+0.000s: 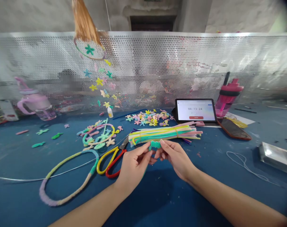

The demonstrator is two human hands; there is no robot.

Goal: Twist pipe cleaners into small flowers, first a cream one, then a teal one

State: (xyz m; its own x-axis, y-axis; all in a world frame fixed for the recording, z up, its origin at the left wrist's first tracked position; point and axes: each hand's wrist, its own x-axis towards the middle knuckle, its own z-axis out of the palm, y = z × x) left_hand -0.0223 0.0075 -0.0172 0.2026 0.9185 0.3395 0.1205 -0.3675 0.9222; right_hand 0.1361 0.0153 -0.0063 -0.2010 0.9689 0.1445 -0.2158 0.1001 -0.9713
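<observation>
- Showing 00:13:24 in dark digits on a white screen, a tablet (195,110) stood propped on the blue work surface (143,201), with a red button below the digits; its smaller text was too small to read.
- The left hand (134,165) was curled almost shut, thumb and fingertips pinching one side of a teal pipe-cleaner coil (155,145), well in front of the tablet and to its left.
- The right hand (175,157) was similarly near closed, gripping the coil's other side, wrist angled inward.
- A tied bundle of pastel pipe cleaners (164,134) lay just in front of the tablet, directly behind the coil.
- A pink water bottle (228,97) stood just behind and right of the tablet, with dark liquid or shading inside that was hard to tell.
- A small white glue bottle (110,112) stood left of the tablet, beyond a heap of foam flowers (148,118).
- A pink-handled clear cup (35,104) stood far left of the tablet.
- Scissors with yellow and red handles (112,162) lay left of the hands.
</observation>
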